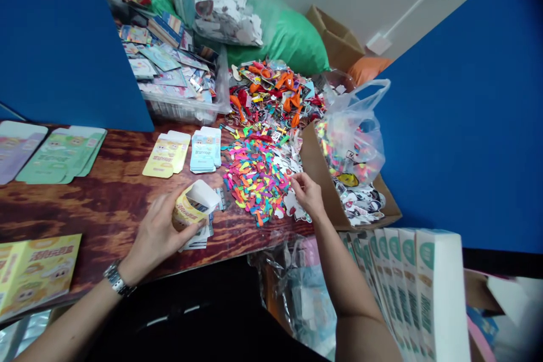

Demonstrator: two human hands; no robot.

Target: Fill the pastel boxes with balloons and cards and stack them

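My left hand [159, 232] grips a small yellow paper box [189, 209] with its white flap open, held just above the dark wooden table [114, 203]. Under it lies a small stack of printed cards [199, 237]. My right hand [307, 195] is pinched at the edge of a heap of bright small cut-out pieces [254, 172], fingers closed on a small white piece I cannot make out. A metal watch sits on my left wrist.
Flat box blanks lie in stacks: yellow [167, 154], light blue [206, 150], green [63, 154]. A brown cardboard box [316, 172] holds a plastic bag of stickers [354, 141]. A clear bin of cards [178, 85] stands behind. White cartons [411, 288] stand at lower right.
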